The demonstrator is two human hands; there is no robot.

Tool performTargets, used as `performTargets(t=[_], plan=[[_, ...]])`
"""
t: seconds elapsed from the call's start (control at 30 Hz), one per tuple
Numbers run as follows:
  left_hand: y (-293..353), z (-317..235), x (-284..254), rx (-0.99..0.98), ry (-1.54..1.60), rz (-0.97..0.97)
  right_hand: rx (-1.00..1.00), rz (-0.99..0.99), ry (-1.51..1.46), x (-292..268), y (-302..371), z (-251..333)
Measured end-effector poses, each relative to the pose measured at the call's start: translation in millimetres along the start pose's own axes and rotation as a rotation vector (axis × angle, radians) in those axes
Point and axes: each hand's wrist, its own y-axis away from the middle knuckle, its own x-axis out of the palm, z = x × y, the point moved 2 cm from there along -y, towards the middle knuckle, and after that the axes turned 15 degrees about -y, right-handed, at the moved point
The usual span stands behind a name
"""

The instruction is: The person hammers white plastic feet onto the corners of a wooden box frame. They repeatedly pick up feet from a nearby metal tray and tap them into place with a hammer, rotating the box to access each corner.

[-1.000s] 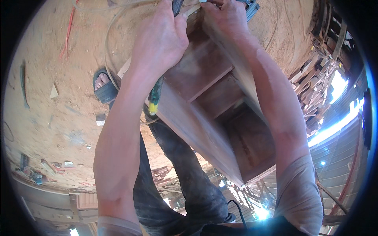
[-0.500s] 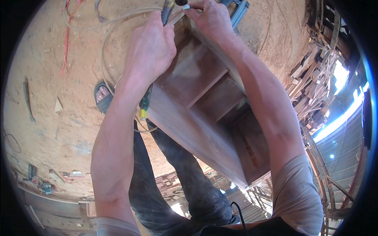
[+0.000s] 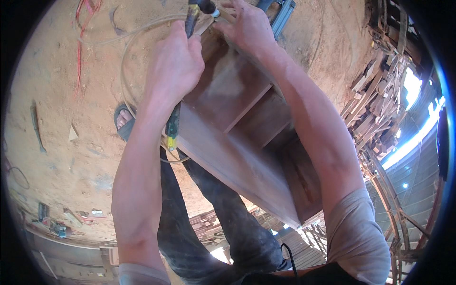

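- Left hand (image 3: 175,64) closed in a fist round the dark handle of a hand-held tool (image 3: 198,10); the tool's head sits at the top edge of the view, against the far corner of a wooden cabinet frame (image 3: 237,156).
- Right hand (image 3: 247,28) bent over that same far corner, fingers pressing on the wood just beside the tool's head; whether it grips anything small, cannot tell.
- Cabinet frame lies open-side up, running from the hands down toward the person's legs; reddish-brown boards, with a cross divider (image 3: 251,107) inside.
- A pale hose (image 3: 124,71) loops over the dirt floor left of the left forearm.
- A yellow-and-green tool (image 3: 172,129) hangs beside the frame's near board, under the left wrist.
- Sandalled foot (image 3: 124,121) on the sawdust-covered ground, left of the frame.
- Stacked timber offcuts (image 3: 380,95) at right.
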Motion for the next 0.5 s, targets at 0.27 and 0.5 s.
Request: performTargets(t=[0.27, 0.5], plan=[[0.0, -4.0, 3.5, -0.02, -0.03, 0.025, 0.253, 0.324, 0.276, -12.3, 12.3, -6.7], [-2.5, -8.5, -3.9, -0.078, -0.104, 0.14, 0.223, 0.317, 0.233, -8.8, 16.2, -10.0]])
